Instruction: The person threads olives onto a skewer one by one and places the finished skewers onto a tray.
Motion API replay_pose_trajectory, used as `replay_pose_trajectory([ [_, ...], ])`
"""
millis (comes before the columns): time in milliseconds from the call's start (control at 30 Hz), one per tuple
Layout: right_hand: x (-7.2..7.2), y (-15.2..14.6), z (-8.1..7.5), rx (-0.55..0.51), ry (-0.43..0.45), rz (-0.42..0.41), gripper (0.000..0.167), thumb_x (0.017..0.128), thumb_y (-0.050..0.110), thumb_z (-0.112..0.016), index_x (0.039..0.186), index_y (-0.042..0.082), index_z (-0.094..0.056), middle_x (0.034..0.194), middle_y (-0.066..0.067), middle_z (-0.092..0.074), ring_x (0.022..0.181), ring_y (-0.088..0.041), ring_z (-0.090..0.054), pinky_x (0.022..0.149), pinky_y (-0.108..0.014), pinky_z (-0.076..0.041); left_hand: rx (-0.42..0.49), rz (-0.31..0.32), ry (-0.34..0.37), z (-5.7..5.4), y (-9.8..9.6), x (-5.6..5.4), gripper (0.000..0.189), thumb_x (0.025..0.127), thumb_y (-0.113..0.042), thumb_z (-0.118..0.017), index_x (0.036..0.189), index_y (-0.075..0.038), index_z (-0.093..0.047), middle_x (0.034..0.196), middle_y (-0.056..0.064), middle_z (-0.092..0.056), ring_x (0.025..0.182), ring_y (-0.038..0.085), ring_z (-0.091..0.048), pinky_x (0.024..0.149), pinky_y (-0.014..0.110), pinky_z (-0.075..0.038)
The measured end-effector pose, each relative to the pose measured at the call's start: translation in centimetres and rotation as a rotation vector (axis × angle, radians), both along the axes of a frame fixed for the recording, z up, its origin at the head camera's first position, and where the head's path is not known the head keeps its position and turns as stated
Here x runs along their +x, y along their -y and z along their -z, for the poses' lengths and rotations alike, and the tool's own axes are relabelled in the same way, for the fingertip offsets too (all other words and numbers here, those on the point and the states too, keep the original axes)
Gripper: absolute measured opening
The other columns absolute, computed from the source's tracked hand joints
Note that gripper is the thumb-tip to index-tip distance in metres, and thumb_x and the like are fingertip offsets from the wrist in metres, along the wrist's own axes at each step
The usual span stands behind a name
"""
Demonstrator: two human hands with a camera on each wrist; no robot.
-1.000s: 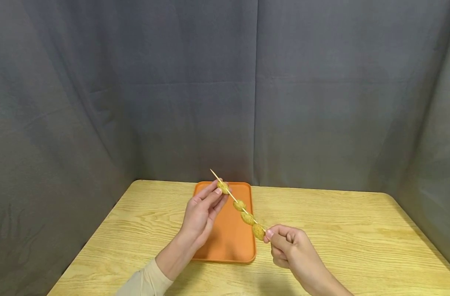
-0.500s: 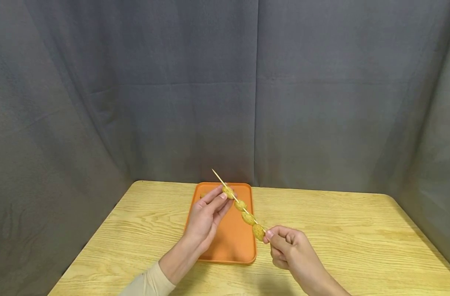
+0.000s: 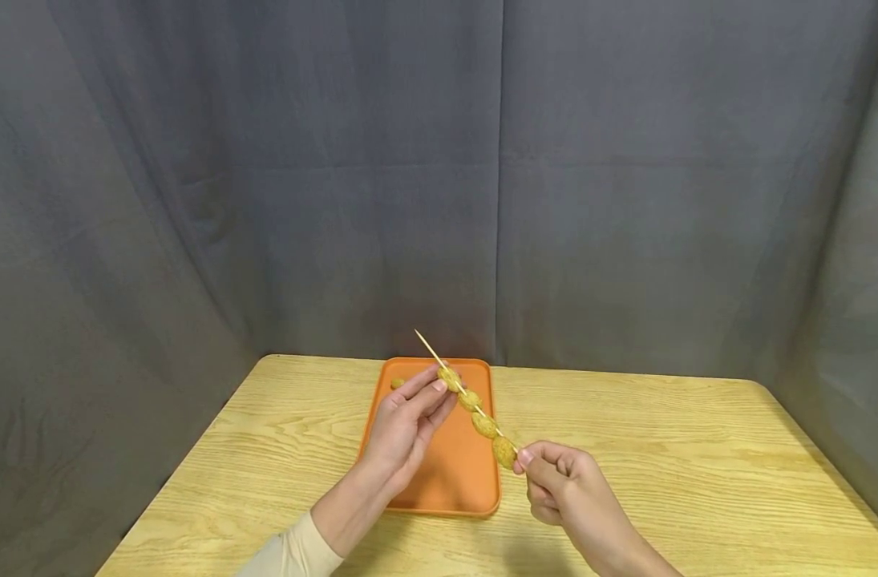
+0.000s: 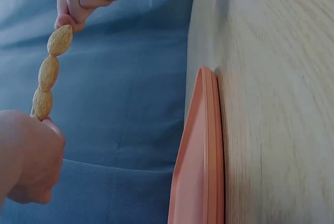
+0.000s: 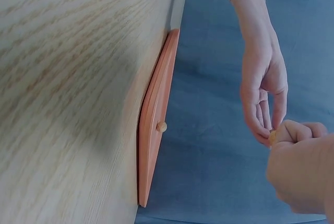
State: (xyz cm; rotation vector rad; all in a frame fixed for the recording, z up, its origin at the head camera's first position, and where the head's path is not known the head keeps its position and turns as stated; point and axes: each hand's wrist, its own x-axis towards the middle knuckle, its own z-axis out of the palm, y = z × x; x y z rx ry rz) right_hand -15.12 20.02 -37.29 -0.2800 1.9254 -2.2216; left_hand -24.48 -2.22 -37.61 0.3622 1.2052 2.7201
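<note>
A thin wooden skewer (image 3: 428,347) slants up to the left above the tray, its pointed tip bare. Several oval golden-brown food balls (image 3: 484,425) are threaded along it. My left hand (image 3: 401,429) pinches the uppermost ball (image 3: 449,379) between thumb and fingers, close against the ball below. At the lower end, my right hand (image 3: 572,489) pinches the skewer just behind the lowest ball (image 3: 505,452). The left wrist view shows three balls (image 4: 48,73) in a row between the hands; the left hand (image 4: 34,156) hides the uppermost one there.
Under the hands, an orange tray (image 3: 456,481) lies on the wood-grain table (image 3: 662,449). One loose ball (image 3: 398,384) sits at the tray's far left, also seen as a small ball (image 5: 162,126) in the right wrist view. Grey curtains (image 3: 626,200) surround the table.
My left hand has slid the uppermost ball down the skewer toward the others, closing the gap. The loose ball on the tray has come into sight. My right hand has barely moved.
</note>
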Motion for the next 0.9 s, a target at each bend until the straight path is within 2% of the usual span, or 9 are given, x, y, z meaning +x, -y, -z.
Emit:
replay_pose_trajectory([
  [367, -0.1, 0.2, 0.0, -0.018, 0.011, 0.045, 0.022, 0.106, 0.015, -0.056, 0.099, -0.005, -0.058, 0.059, 0.001, -0.033, 0.048, -0.008, -0.024, 0.046, -0.021, -0.021, -0.072, 0.03, -0.017, 0.5, 0.4, -0.7, 0.051, 0.099, 0.0, -0.066, 0.145, 0.009, -0.045, 0.141, 0.029, -0.052, 0.132, 0.036, -0.051, 0.108, 0.038, -0.044],
  [500, -0.1, 0.2, -0.1, -0.026, 0.005, 0.055, 0.022, 0.106, 0.016, -0.056, 0.1, -0.005, -0.058, 0.059, 0.001, -0.033, 0.048, -0.009, -0.024, 0.046, -0.022, -0.021, -0.133, 0.04, -0.054, 0.6, 0.7, -1.1, 0.045, 0.099, -0.004, -0.066, 0.141, 0.006, -0.051, 0.14, 0.028, -0.055, 0.127, 0.034, -0.057, 0.108, 0.04, -0.044],
  [633, 0.0, 0.1, -0.2, -0.044, 0.005, 0.065, 0.02, 0.106, 0.014, -0.056, 0.099, -0.005, -0.058, 0.059, 0.001, -0.033, 0.048, -0.008, -0.024, 0.047, -0.022, -0.021, -0.213, 0.042, -0.101, 0.6, 1.0, -1.6, 0.041, 0.103, -0.006, -0.061, 0.142, 0.002, -0.052, 0.137, 0.023, -0.059, 0.121, 0.03, -0.061, 0.11, 0.043, -0.042],
  [733, 0.1, 0.0, -0.2, -0.056, 0.007, 0.064, 0.02, 0.106, 0.015, -0.057, 0.099, -0.004, -0.058, 0.059, 0.002, -0.033, 0.049, -0.008, -0.024, 0.046, -0.022, -0.02, -0.262, 0.024, -0.11, 0.6, 1.5, -2.0, 0.04, 0.104, -0.004, -0.056, 0.144, -0.002, -0.053, 0.135, 0.02, -0.061, 0.119, 0.029, -0.062, 0.11, 0.044, -0.042],
  [900, 0.1, 0.0, -0.4, -0.059, -0.007, 0.048, 0.023, 0.106, 0.018, -0.058, 0.099, -0.003, -0.058, 0.059, 0.002, -0.033, 0.049, -0.008, -0.024, 0.047, -0.022, -0.02, -0.383, -0.077, -0.103, 0.6, 2.8, -3.7, 0.037, 0.105, -0.007, -0.055, 0.141, -0.005, -0.056, 0.131, 0.017, -0.063, 0.117, 0.03, -0.063, 0.105, 0.041, -0.047],
])
